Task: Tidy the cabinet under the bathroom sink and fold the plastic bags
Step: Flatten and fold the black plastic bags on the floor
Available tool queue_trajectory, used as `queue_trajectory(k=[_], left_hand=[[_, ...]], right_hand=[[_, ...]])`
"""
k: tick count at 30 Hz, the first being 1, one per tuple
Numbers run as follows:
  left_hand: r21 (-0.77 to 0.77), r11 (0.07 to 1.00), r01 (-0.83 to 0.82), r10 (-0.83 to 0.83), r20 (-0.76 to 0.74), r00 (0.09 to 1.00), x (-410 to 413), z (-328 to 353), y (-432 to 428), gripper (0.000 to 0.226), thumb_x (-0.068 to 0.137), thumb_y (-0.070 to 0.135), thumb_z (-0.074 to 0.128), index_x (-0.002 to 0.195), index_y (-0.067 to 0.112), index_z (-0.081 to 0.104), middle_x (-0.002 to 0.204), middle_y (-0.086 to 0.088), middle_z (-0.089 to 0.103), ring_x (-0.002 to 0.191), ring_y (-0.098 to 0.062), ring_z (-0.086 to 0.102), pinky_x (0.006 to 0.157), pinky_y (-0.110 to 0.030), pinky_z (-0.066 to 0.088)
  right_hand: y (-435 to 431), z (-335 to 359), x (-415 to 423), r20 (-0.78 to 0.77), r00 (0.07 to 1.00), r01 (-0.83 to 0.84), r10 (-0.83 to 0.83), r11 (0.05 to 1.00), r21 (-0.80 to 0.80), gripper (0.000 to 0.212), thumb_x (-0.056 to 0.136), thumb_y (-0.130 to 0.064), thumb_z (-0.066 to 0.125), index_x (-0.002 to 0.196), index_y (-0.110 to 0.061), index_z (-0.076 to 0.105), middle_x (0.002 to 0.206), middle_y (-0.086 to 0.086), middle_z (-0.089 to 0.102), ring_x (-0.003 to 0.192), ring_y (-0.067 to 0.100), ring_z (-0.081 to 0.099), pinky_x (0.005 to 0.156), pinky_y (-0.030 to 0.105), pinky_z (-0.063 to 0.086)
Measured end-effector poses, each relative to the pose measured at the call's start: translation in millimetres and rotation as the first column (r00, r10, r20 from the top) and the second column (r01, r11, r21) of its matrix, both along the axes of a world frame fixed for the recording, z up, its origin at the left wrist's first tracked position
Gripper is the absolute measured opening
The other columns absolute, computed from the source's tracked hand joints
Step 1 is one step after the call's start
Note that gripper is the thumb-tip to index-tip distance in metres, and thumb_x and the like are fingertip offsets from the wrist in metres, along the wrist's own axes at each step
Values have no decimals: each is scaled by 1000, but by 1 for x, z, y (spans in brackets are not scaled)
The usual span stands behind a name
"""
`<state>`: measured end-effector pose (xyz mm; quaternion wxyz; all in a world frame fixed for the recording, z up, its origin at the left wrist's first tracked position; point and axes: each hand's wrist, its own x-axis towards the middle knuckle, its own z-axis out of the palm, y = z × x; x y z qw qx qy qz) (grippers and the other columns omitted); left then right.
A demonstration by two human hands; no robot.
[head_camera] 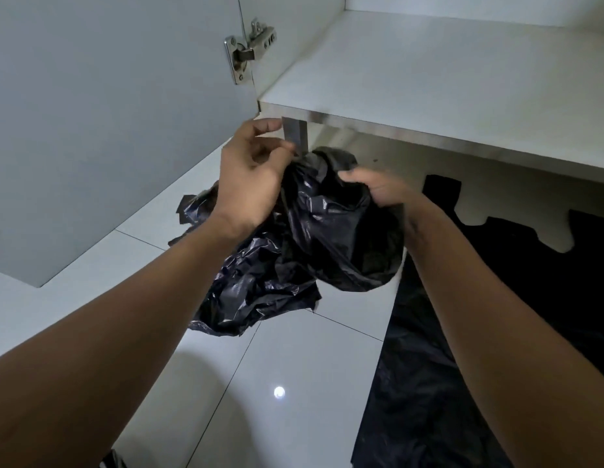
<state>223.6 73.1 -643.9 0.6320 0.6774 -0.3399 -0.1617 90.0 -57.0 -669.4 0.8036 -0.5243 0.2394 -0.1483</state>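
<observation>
A crumpled black plastic bag [331,231] hangs in the air in front of the cabinet, held by both hands. My left hand [250,177] pinches its top edge at the left. My right hand [378,189] grips the bag's rim on the right, fingers curled into the plastic. Below and to the left, a heap of crumpled black bags [246,292] lies on the white tiled floor. A flattened black bag [435,383] is spread on the floor at the right, under my right forearm. The white cabinet floor [446,79] shows nothing on it.
The cabinet door [108,113] stands open at the left, with a metal hinge [248,49] at its edge. A metal cabinet leg [295,135] stands just behind my left hand. Glossy white floor tiles [294,383] fill the foreground.
</observation>
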Motion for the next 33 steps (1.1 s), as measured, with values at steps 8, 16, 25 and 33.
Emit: queue_trajectory(k=[8,16,25,33], left_hand=[[264,927,266,-35,-645,764,-16,2,-2,89,69,84,59,126,16,61,123,-12,69,110,-29,67,92,-48,53],[42,999,3,19,-500,866,-87,1,-49,15,89,-4,63,95,8,70,95,-16,74,84,-27,70,85,-48,61],[318,836,447,-66,-751,657,-187,-51,-79,75,68,80,67,117,23,68,110,-3,74,98,-24,69,81,-39,57],[515,731,447,-53,-610,790,-174,-59,-105,44,81,38,78,114,10,69,99,-11,76,74,-25,72,61,-32,59]], right_hand=[[0,29,-65,428,899,36,-95,989,143,69,70,-18,60,135,1,50,141,29,45,130,47,45,110,62,31],[-8,13,-205,-88,932,337,-351,931,-138,21,91,-11,62,106,1,68,105,19,72,94,30,70,87,39,54],[2,-53,-309,-232,758,590,-610,792,-155,62,89,5,55,133,-38,54,126,3,63,109,25,66,85,38,58],[-7,-49,-337,-376,712,538,-593,805,-251,15,91,-21,66,99,-20,79,104,1,75,103,18,69,98,38,52]])
